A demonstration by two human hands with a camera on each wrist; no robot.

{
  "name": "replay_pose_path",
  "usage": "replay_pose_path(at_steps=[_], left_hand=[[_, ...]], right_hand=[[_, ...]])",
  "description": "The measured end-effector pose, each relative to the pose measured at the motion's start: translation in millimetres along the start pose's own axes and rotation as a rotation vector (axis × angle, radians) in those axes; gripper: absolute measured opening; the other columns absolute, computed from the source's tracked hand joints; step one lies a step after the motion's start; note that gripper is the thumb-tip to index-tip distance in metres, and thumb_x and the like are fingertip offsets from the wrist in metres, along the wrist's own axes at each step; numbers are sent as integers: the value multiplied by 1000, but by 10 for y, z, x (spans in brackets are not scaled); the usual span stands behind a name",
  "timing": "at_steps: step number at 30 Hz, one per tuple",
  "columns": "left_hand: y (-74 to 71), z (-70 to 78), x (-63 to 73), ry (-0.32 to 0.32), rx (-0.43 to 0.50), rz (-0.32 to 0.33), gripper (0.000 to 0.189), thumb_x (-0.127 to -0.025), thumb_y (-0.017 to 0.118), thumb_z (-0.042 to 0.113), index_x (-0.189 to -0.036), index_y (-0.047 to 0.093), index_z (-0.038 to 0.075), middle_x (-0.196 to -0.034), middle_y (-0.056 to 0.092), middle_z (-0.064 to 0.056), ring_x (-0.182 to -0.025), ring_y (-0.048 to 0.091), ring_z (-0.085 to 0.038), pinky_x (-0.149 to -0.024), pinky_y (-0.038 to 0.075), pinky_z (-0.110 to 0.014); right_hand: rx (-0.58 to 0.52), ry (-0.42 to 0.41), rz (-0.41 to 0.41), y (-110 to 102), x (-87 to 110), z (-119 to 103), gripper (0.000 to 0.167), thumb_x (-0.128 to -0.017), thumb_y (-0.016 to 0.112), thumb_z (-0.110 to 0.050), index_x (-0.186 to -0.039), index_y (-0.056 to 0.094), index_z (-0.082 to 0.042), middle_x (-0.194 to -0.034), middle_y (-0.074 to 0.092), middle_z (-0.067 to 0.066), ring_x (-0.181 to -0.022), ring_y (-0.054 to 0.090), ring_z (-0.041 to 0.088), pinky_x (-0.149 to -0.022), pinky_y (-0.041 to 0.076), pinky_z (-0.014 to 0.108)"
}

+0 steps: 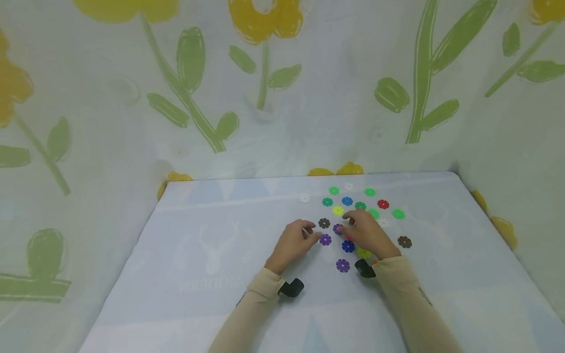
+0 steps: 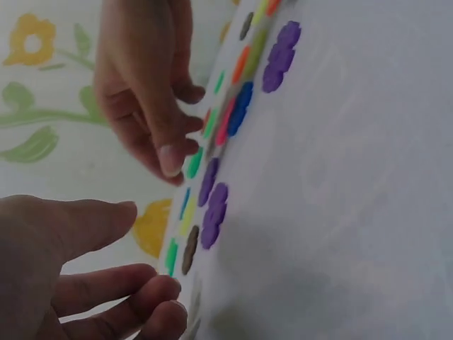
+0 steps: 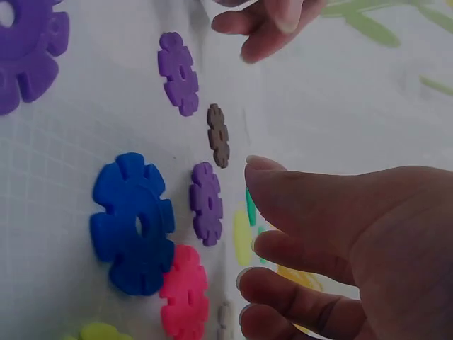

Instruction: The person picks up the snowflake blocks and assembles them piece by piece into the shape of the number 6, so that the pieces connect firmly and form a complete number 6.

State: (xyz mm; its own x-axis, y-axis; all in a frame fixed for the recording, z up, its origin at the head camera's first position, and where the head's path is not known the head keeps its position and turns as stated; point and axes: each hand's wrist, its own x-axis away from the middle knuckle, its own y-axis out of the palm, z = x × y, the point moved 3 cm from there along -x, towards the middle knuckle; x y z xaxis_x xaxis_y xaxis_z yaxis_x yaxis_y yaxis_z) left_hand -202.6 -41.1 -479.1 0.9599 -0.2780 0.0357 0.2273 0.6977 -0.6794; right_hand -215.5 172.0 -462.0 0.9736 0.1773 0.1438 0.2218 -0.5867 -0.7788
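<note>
Flower-shaped plastic snowflake discs lie scattered on the table. My left hand (image 1: 292, 244) hovers at their left side, its fingers loosely bent and nothing in its grasp. By its thumb tip is a purple disc (image 1: 325, 239), with a brown disc (image 1: 324, 223) just beyond. My right hand (image 1: 370, 234) is held over the middle of the group, thumb and fingers apart with no disc between them. Its thumb overlaps another purple disc (image 3: 206, 204) in the head view. Close by lie a blue disc (image 3: 131, 225) and a pink disc (image 3: 185, 294), the pink one partly hidden in the head view.
Several green discs, a red disc (image 1: 383, 204) and white discs lie toward the back. A brown disc (image 1: 404, 242) lies to the right, and a purple disc (image 1: 343, 265) is nearest the front. Flower-printed cloth (image 1: 309, 122) rises behind the pale table (image 1: 176, 274).
</note>
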Motion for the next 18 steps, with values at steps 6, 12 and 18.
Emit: replay_pose_path(at_steps=[6,12,18], left_hand=[[148,58,-53,-18,-100,-24,41,-95,75,38,-124,72,9,-98,69,0,-81,57,-8,-69,49,-21],[210,126,-67,-7,-187,-21,35,-91,79,35,-115,75,9,-93,66,1,-78,55,-9,-65,46,-22],[244,163,-73,9,-256,-6,30,-89,82,32,-109,75,11,-93,68,0,-78,57,-8,-65,49,-22]], right_hand=[[50,-17,1,77,-50,23,41,-96,74,-25,-128,67,1,-119,66,21,-106,62,32,-96,56,51],[78,-14,1,113,-66,15,36,-95,76,-22,-122,68,0,-112,65,19,-98,60,28,-92,57,47],[70,-26,4,126,-62,2,30,-93,77,-19,-115,69,1,-106,63,17,-93,57,26,-86,56,43]])
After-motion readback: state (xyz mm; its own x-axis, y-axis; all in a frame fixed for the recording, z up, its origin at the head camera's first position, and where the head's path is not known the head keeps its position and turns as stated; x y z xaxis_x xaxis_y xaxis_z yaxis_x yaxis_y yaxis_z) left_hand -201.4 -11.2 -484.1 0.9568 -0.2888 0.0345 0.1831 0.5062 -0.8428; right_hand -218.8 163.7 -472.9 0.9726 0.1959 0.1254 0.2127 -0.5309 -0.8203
